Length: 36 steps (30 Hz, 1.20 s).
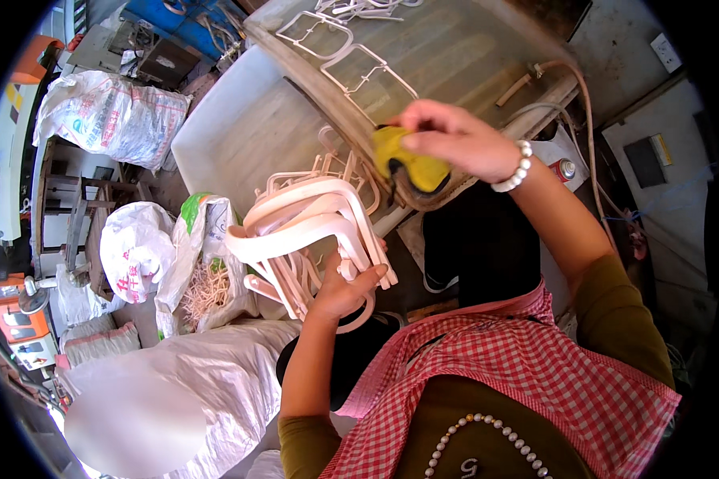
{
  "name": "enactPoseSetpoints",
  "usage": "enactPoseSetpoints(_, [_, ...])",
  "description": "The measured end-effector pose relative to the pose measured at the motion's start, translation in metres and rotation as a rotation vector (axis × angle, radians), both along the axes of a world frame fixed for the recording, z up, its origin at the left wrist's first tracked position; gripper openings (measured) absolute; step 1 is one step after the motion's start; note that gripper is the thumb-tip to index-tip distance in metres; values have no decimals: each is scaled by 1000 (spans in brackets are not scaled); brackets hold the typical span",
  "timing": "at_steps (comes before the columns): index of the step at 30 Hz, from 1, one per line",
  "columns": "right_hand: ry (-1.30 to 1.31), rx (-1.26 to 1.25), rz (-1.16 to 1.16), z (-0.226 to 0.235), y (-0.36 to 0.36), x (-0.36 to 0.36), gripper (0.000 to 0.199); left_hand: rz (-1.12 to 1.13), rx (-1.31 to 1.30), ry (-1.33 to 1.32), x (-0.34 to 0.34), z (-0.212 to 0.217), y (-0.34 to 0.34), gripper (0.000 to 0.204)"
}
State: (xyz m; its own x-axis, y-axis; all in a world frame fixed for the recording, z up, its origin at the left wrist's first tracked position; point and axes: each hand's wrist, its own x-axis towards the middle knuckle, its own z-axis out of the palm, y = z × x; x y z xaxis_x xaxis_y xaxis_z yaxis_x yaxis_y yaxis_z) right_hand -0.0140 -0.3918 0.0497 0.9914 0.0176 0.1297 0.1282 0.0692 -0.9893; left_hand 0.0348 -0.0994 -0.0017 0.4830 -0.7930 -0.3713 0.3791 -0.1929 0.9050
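My left hand [341, 289] is closed around the lower edge of a stack of pale pink, curved plastic frames [319, 215], with the thumb on the near side. The stack is tilted in front of the tub. Ahead and to the right, my right hand [447, 136] is closed at the top of a yellow-and-black object [411, 162]. Its exact kind is unclear, and it is slightly blurred. More pink frames [327, 164] lie in the tub just behind the stack, partly covered by it.
A large pale tub [216, 132] and a second one [487, 36] with loose frames [367, 80] stand ahead. To the left are an open bag of thin pink scraps [208, 295] and white sacks [116, 116]. A hose [587, 128] hangs at the right, near a can [563, 169].
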Motion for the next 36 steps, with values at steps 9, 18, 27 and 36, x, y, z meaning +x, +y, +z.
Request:
enactPoseSetpoints(9, [178, -31, 169, -18, 94, 87, 21, 47, -25, 192, 4, -15, 19, 50])
enactPoseSetpoints(18, [277, -96, 98, -36, 126, 108, 29, 23, -4, 206, 10, -29, 35, 41])
enactPoseSetpoints(27, [213, -56, 369, -41, 110, 116, 37, -9, -8, 250, 13, -32, 41, 41])
enactPoseSetpoints(36, [284, -151, -6, -52, 138, 122, 19, 5, 66, 188, 12, -33, 36, 43])
